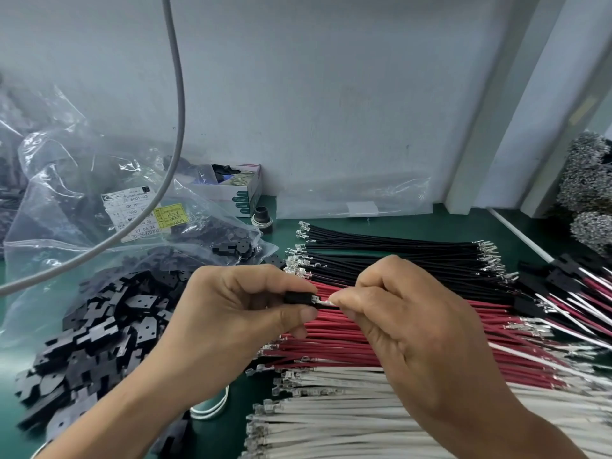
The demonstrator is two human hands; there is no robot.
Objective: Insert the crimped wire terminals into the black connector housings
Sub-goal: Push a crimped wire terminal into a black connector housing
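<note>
Left hand [238, 303] pinching a black connector housing [297, 298] between thumb and curled fingers, mid-frame, above the wire bundles. Right hand [407, 313] just beside it, fingertips closed on a white wire [326, 303] right at its terminal end, metal tip meeting the housing's right-hand opening; how deep the terminal sits, not tellable. Both hands raised off the green table [238, 425]. Under the hands, three flat rows of cut wires with crimped ends: black wires [397, 250] farthest back, red wires [331, 346] in the middle, white wires [331, 419] nearest the camera. Loose pile of black housings [99, 326] at left on the table, spilling from an open clear plastic bag [66, 180] carrying a white label and a yellow sticker [170, 215]. Finished assemblies [579, 293] with red and white leads at right edge, well apart from the pile. Small open cardboard box [241, 190] against the back wall, a dark round cap [263, 218] just in front of it. Grey cable [175, 127] hanging across the upper left. Bundles of silvery terminals [589, 180] at far right. A white rubber band [212, 409] lying on the table between the forearms.
</note>
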